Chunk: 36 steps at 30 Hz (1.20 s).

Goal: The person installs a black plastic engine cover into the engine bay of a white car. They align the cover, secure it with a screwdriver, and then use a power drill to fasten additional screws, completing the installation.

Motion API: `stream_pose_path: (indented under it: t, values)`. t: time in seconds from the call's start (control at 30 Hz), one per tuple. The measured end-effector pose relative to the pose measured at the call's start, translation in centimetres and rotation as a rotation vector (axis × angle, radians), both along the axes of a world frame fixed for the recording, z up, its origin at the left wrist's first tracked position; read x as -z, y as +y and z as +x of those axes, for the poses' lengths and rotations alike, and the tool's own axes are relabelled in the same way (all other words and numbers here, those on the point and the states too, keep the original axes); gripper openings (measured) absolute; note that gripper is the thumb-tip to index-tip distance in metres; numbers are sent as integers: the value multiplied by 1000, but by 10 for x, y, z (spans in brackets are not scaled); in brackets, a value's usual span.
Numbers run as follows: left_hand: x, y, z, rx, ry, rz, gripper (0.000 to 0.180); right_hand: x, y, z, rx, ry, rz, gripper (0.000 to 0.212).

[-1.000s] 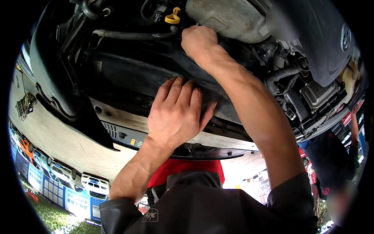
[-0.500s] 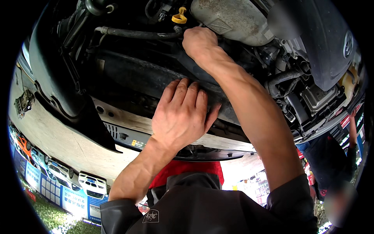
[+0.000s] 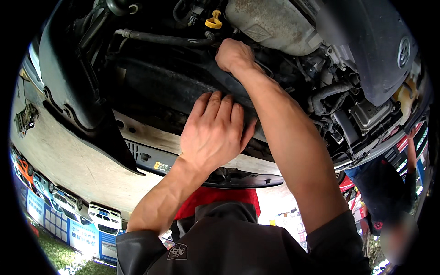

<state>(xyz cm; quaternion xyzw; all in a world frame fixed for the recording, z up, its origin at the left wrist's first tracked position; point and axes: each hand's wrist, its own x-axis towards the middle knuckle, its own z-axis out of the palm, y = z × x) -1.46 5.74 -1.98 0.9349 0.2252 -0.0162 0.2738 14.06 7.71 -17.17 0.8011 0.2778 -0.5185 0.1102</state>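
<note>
My left hand lies with its fingers stretched over the edge of a black fan shroud at the front of a car's engine bay. Its palm faces down and it grips nothing. Farther in, my right hand is closed, knuckles up, beside the end of a black hose. Whatever its fingers hold is hidden beneath the hand. A yellow dipstick handle stands just beyond it to the left. To its right is a grey, rust-spotted metal heat shield.
A dark plastic cover with a badge sits at the right, above a ribbed air duct and a metal-cased module. The car's front crossmember runs below my hands. Another person stands at the lower right.
My right fist has shifted slightly down and toward me, beside the hose end. My left hand stays on the shroud edge. The whole view has moved slightly.
</note>
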Motion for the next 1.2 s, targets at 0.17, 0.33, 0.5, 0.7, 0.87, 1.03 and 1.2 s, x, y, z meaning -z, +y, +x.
stream_pose_path:
  t: [0.17,0.33,0.5,0.7,0.87,1.03,1.2]
  values:
    - [0,2,1,5,14,0,34,13,-9,-3,159,-5,29,34]
    - [1,0,0,-14,-7,4,33,13,-11,-6,205,-15,7,37]
    - [0,0,-2,-13,-9,-5,31,-4,6,6,-17,-57,-71,31]
    - [1,2,-2,-17,5,-23,32,-7,19,8,-126,-81,-32,30]
    - [1,3,-2,-6,3,-13,33,46,4,13,-84,140,-160,39]
    - [1,1,-3,-2,10,-16,34,48,-27,10,109,36,-60,41]
    - [0,3,-1,-7,23,-43,33,45,-32,1,257,-26,-22,44]
